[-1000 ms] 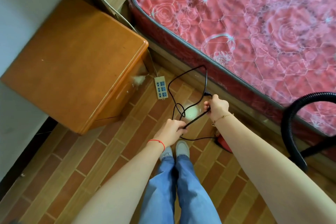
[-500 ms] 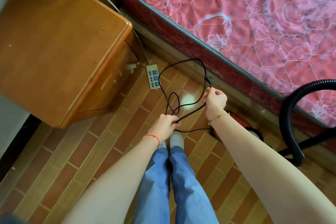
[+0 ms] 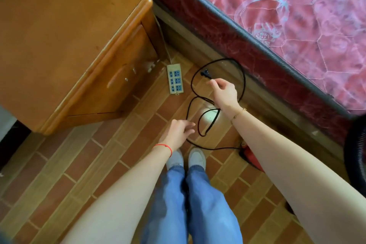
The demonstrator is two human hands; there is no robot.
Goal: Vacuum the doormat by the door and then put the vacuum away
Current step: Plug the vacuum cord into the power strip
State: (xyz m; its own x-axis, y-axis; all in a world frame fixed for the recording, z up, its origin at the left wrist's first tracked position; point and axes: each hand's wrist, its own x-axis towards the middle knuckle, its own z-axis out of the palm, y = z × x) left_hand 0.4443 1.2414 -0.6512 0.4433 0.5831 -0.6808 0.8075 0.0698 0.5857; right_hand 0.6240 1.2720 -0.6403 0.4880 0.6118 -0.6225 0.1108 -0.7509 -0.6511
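Note:
The vacuum's black power cord (image 3: pixel 242 77) lies in loose loops on the brick-pattern floor in front of my feet. My right hand (image 3: pixel 224 92) pinches the cord just behind its plug (image 3: pixel 205 73), and the plug hangs close to the white power strip (image 3: pixel 174 80). My left hand (image 3: pixel 178 130) hovers lower with its fingers relaxed, beside a cord loop and holding nothing. A sliver of the red vacuum body (image 3: pixel 250 157) shows under my right forearm. Its black hose (image 3: pixel 354 154) curves at the right edge. No doormat is in view.
A wooden nightstand (image 3: pixel 65 39) stands at the left, with the power strip's lead running behind it. A bed with a red patterned mattress (image 3: pixel 287 16) fills the upper right. My feet in white shoes (image 3: pixel 196 157) stand between the two.
My left hand has let go of the cord and opened. My right hand has carried the plug end up and to the left, closer to the power strip. The view has tilted further down.

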